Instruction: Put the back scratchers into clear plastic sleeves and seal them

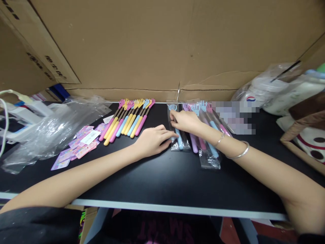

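A blue back scratcher point(179, 143) lies in a clear plastic bag in the middle of the black table point(152, 179). My right hand point(186, 120) is over its upper part, fingers curled and closed on the bagged scratcher below the claw head. From the left, my left hand point(153, 140) lies low with fingers stretched out, fingertips touching the bag near the handle. Several bagged back scratchers point(193, 144), purple, pink and blue, lie beneath and beside my right forearm. To the left is a row of several unbagged back scratchers point(127, 123) with pink, yellow and blue handles.
Printed cards point(85, 140) and a pile of clear plastic bags point(63, 122) lie at the left, beside a white plastic object point(33, 117) with a cable. Cardboard point(162, 44) walls the back. A bagged cup point(265, 89) and a brown-and-white item point(311, 139) stand right.
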A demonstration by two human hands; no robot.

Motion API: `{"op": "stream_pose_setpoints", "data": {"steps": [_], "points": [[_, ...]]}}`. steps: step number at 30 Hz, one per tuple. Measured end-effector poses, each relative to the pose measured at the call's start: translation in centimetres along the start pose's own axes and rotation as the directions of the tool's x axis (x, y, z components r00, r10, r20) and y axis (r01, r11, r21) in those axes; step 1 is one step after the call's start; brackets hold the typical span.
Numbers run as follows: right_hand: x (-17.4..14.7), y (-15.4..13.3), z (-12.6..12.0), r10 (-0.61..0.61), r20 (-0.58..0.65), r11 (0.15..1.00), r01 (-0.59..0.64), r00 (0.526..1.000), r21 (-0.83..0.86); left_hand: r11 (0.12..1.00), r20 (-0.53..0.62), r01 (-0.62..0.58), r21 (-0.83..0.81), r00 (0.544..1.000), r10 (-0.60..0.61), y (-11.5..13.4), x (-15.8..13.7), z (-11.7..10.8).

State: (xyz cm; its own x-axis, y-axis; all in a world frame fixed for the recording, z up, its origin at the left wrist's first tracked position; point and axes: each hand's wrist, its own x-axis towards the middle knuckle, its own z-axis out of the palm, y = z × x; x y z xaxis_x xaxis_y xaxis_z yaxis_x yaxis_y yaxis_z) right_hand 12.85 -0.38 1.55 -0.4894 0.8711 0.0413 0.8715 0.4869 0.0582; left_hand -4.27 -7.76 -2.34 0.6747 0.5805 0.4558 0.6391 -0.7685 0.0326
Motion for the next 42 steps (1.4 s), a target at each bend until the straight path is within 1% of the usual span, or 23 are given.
{"op": "stream_pose_setpoints", "data": {"steps": [6,9,12,15,18,20,23,25,27,29,31,34,36,38,42], "points": [[0.1,-0.1,0.3,0.022,-0.028,0.996,-0.020,0.999,0.090,1.000,-0.043,0.020,0.023,0.999,-0.019,0.1,0.0,0.2],[0.3,0.0,0.5,0.039,-0.047,0.989,-0.031,0.998,0.147,1.000,-0.063,0.011,0.022,0.998,-0.009,0.0,0.0,0.3],[0.5,0.4,0.7,0.049,-0.063,0.976,-0.034,0.997,0.217,0.998,-0.099,-0.034,0.047,0.994,0.039,-0.2,0.0,0.3],[0.5,1.0,0.4,0.061,-0.092,0.958,-0.032,0.994,0.286,0.992,-0.161,-0.086,0.093,0.982,0.101,-0.6,0.0,0.2],[0.4,1.6,-1.0,0.080,-0.134,0.941,-0.030,0.988,0.336,0.989,-0.232,-0.064,0.130,0.968,0.093,-1.0,0.0,0.0],[0.3,2.1,-2.3,0.091,-0.159,0.931,-0.028,0.983,0.365,0.988,-0.247,-0.037,0.150,0.966,0.074,-1.1,0.0,0.0],[-0.2,3.1,-4.6,0.131,-0.241,0.904,-0.016,0.962,0.428,0.987,-0.211,-0.022,0.159,0.976,0.055,-1.2,0.1,0.0],[-0.7,4.1,-5.9,0.125,-0.251,0.911,-0.011,0.960,0.412,0.988,-0.170,-0.035,0.152,0.983,0.061,-1.1,0.0,0.1],[-1.3,5.4,-6.7,0.111,-0.228,0.926,-0.017,0.967,0.377,0.988,-0.129,-0.060,0.146,0.988,0.079,-1.1,0.0,0.1],[-1.9,6.9,-6.9,0.115,-0.181,0.946,-0.052,0.977,0.321,0.988,-0.099,-0.071,0.139,0.991,0.086,-1.2,0.0,0.2],[-2.5,8.4,-6.6,0.137,-0.120,0.964,-0.104,0.983,0.246,0.989,-0.086,-0.069,0.129,0.993,0.081,-1.2,0.0,0.2],[-3.2,10.2,-5.4,0.164,-0.027,0.975,-0.157,0.986,0.156,0.992,-0.073,-0.068,0.110,0.994,0.076,-1.3,0.0,0.1],[-3.5,10.8,-4.6,0.176,0.036,0.976,-0.179,0.984,0.123,0.993,-0.059,-0.065,0.096,0.996,0.071,-1.2,0.0,0.1],[-3.8,10.9,-3.9,0.165,0.082,0.978,-0.174,0.983,0.114,0.994,-0.046,-0.061,0.086,0.997,0.066,-1.2,0.0,0.0],[-4.0,10.7,-2.9,0.128,0.101,0.985,-0.138,0.987,0.107,0.995,-0.042,-0.062,0.080,0.997,0.066,-1.2,0.1,0.0]]}}
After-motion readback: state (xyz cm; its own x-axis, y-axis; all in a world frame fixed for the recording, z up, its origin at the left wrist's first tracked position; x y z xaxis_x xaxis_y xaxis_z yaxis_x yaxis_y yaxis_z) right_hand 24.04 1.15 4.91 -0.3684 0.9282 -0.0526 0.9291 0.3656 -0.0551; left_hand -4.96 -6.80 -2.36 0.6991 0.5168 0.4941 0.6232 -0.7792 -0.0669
